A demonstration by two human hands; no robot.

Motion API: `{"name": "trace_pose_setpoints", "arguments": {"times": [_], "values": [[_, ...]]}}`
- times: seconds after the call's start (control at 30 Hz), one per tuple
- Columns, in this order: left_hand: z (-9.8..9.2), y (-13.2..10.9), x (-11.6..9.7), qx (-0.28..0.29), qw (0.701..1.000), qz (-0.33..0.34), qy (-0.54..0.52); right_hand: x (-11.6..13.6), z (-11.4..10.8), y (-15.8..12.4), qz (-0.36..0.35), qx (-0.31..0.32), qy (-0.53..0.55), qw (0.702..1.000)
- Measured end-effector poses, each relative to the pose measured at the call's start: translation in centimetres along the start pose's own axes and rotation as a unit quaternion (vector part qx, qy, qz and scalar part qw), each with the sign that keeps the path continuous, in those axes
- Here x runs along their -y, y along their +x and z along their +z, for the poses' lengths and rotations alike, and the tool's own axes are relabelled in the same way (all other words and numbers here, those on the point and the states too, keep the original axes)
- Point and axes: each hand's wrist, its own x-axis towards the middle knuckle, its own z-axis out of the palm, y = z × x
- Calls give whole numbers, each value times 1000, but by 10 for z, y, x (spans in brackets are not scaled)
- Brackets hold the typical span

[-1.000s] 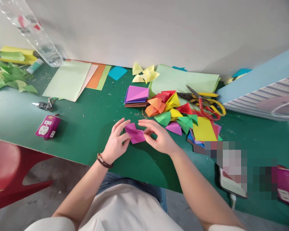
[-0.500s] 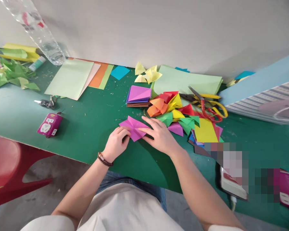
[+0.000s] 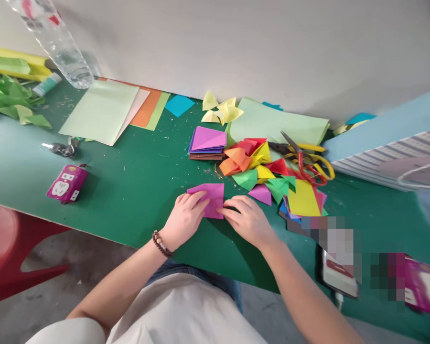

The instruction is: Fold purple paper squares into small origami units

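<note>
A magenta paper sheet (image 3: 213, 198), folded into a squarish shape, lies flat on the green table (image 3: 129, 200) in front of me. My left hand (image 3: 184, 220) presses its fingers onto the left part of the paper. My right hand (image 3: 247, 220) touches the paper's lower right edge with its fingertips. A dark beaded bracelet (image 3: 161, 243) circles my left wrist. Just beyond the paper is a heap of folded coloured paper pieces (image 3: 256, 169), with a stack of purple and brown paper squares (image 3: 207, 142) to its left.
Red-and-yellow-handled scissors (image 3: 304, 155) lie on a pale green sheet (image 3: 275, 124). Further left are paper sheets (image 3: 100, 112), keys (image 3: 60, 149), a magenta power socket (image 3: 67, 184) and a plastic water bottle (image 3: 59, 48). A red stool (image 3: 3, 234) stands below the table's front edge.
The magenta paper has gone from a spread, pointed shape to a compact squarish one. Both hands now lie flatter on it, and the view has shifted slightly.
</note>
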Motion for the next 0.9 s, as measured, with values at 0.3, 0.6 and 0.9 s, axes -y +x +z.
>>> {"name": "trace_pose_setpoints", "arguments": {"times": [0.3, 0.6, 0.9], "values": [[-3, 0, 7, 13, 1000, 9, 25, -9, -11, 16, 3, 87, 111, 990], [-7, -13, -7, 58, 995, 23, 73, -15, -3, 38, 121, 112, 211, 963], [-11, -27, -13, 90, 992, 26, 86, -6, -7, 57, 198, 165, 162, 953]]}}
